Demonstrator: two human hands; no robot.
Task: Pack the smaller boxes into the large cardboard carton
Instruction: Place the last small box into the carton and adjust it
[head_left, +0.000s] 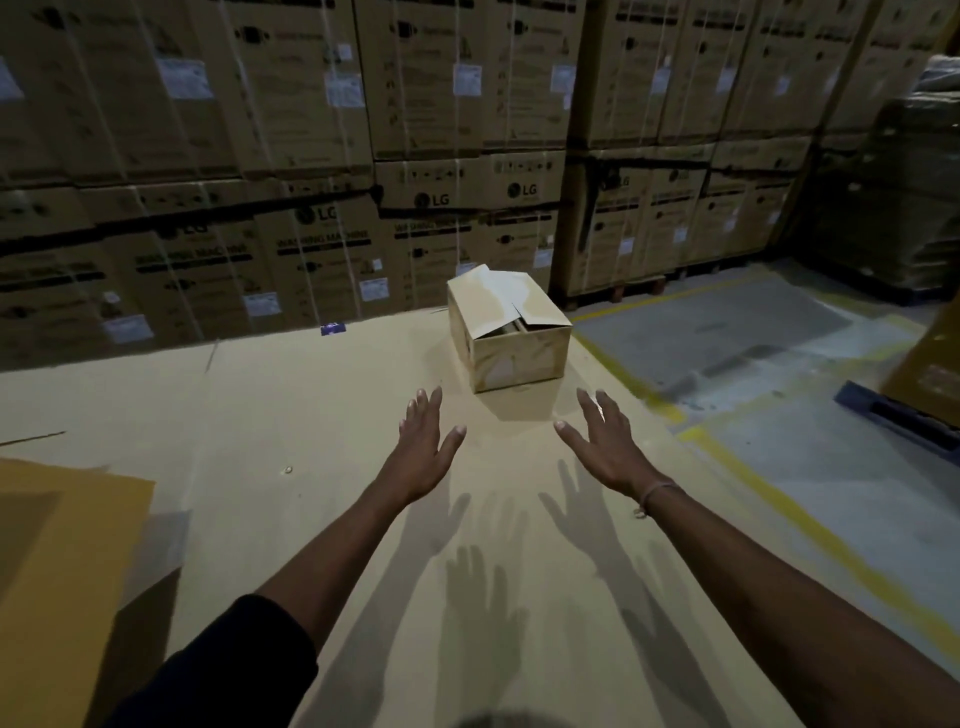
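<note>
Nearest, lower left: cardboard flap (62, 561). Left hand (423, 449) and right hand (608, 447): both outstretched above the cardboard sheet (311, 415), fingers spread wide, holding nothing. Beyond them, apart from both: carton (506, 332), standing on the sheet, top flaps partly shut. Farthest: stacked washing-machine boxes (322, 156), strapped, along the back.

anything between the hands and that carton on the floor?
Nothing. In the head view, only bare cardboard sheeting separates the left hand and right hand from the carton.
</note>
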